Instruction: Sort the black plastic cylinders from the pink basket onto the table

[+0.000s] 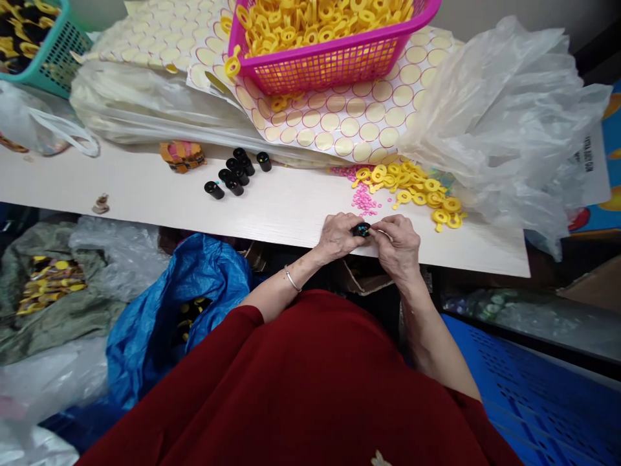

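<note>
My left hand (pixel 340 234) is closed around a small black cylinder (pixel 361 229) at the table's front edge. Bits of blue and yellow show at the cylinder's upturned end. My right hand (pixel 396 243) meets it from the right, thumb and fingertips pinched together at its rim; whatever they pinch is too small to make out. Just beyond my hands lies a scatter of small pink pieces (pixel 365 199). Yellow ring-shaped pieces with short stems (pixel 406 181) are heaped behind and to the right of them. Several more black cylinders (pixel 235 173) stand grouped to the left on the white table (pixel 291 210).
A pink basket (pixel 334 65) full of yellow rings sits at the back on sticker sheets (pixel 310 133). Clear plastic bags (pixel 504 123) bulge at the right. An orange-brown block (pixel 183 156) lies left. Below are a blue sack (pixel 145 330) and a blue crate (pixel 538 401).
</note>
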### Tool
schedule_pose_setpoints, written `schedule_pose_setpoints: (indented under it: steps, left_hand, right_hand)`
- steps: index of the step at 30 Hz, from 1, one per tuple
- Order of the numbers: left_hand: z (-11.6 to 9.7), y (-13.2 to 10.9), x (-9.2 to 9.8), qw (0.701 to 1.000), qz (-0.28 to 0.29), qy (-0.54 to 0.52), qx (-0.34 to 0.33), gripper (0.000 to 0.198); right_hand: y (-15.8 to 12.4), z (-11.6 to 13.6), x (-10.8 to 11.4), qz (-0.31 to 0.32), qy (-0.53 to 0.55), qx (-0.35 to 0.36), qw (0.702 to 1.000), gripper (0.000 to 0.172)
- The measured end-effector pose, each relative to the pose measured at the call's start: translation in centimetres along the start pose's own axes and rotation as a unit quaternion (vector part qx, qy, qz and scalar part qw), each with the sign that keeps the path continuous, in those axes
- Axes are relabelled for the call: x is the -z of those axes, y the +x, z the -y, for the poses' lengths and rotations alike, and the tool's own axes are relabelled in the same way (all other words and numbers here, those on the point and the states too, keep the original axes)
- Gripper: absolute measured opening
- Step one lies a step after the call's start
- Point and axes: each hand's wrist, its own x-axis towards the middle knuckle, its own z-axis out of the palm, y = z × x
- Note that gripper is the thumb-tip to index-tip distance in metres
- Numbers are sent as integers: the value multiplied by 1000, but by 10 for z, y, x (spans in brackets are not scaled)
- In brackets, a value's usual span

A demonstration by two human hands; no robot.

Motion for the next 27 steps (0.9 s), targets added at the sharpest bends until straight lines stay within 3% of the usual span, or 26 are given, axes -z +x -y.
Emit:
schedule_pose_setpoints:
  steps: [7,13,16,20,22,24,27]
  left_hand:
    - [0,-1,1,1000,4,2,-8,24]
    - [-2,-2,4,1000,0,-7,-1,21]
    - [-3,-1,5,1000,-3,-13,5,24]
    - [-4,-1,5,1000,-2,-13,6,23]
    - [-3,0,5,1000,-5,-19,3,25]
    - [-3,1,5,1000,-5,-26,3,28]
    - [-1,2,5,1000,-3,-27,5,30]
  right_hand:
    - [11,2,-5,62,-89,23,994,16]
    - [15,23,1,140,-195,94,966,24]
    - [17,28,2,160,-198,93,963,25]
    - [21,9,10,147,-35,16,988,18]
    - [28,-7,14,113,24,-45,992,14]
    - [39,-23,15,53,-23,-126,990,17]
    - [57,-36,8,9,-171,-246,954,26]
